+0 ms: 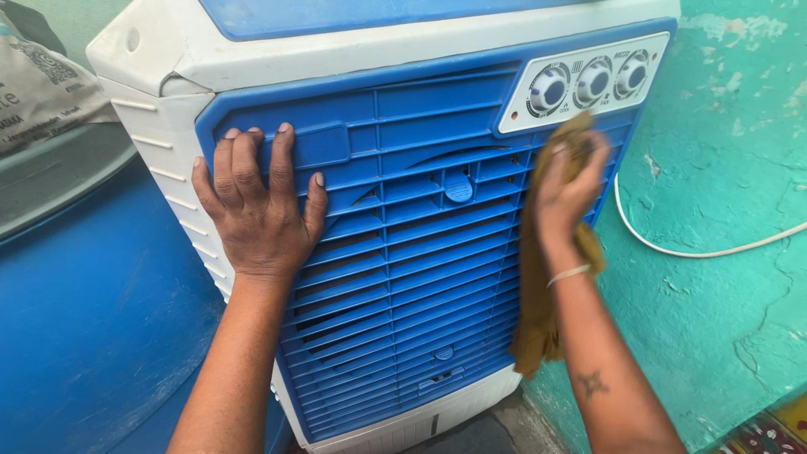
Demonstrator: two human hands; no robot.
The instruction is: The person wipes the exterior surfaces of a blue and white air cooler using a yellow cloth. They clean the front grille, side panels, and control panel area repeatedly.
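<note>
A white and blue air cooler (420,252) fills the middle of the view, its blue slatted front grille facing up at me. My left hand (256,206) lies flat on the grille's upper left part, fingers spread. My right hand (567,189) grips a mustard-brown cloth (538,286) and presses it against the grille's right edge, just below the white control panel with three round knobs (593,81). The cloth hangs down along the right side of the cooler.
A blue drum surface (92,319) sits to the left, with a printed sack (42,92) above it. A green painted wall (723,210) stands to the right, with a white cable (698,251) running across it. A patterned mat (769,433) shows at the bottom right corner.
</note>
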